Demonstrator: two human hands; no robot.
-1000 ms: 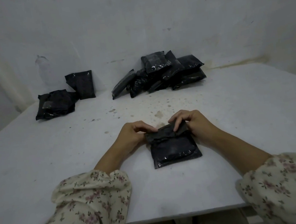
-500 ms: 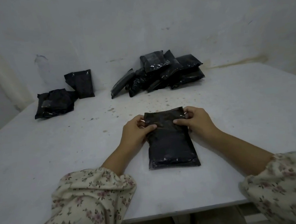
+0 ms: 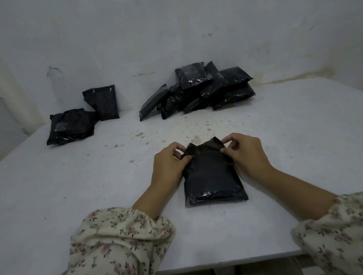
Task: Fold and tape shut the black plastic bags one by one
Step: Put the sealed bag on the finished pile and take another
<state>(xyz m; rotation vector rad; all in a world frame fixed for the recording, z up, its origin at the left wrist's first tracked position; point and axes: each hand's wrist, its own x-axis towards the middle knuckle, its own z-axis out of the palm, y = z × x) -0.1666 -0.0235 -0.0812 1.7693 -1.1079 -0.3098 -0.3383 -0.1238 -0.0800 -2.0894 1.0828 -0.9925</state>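
Note:
A black plastic bag lies flat on the white table in front of me, its far flap raised off the surface. My left hand pinches the flap's left corner between thumb and fingers. My right hand pinches the right corner the same way. The flap stands crumpled between the two hands. No tape is visible.
A pile of several black bags leans against the wall at the back centre. A smaller group of black bags sits at the back left, one upright against the wall. The table's near edge runs just above my floral sleeves.
One second ago the flap was folded down over the bag. Half a second ago the bag lay fully flat and unfolded. Now both hands lift the far flap by its corners.

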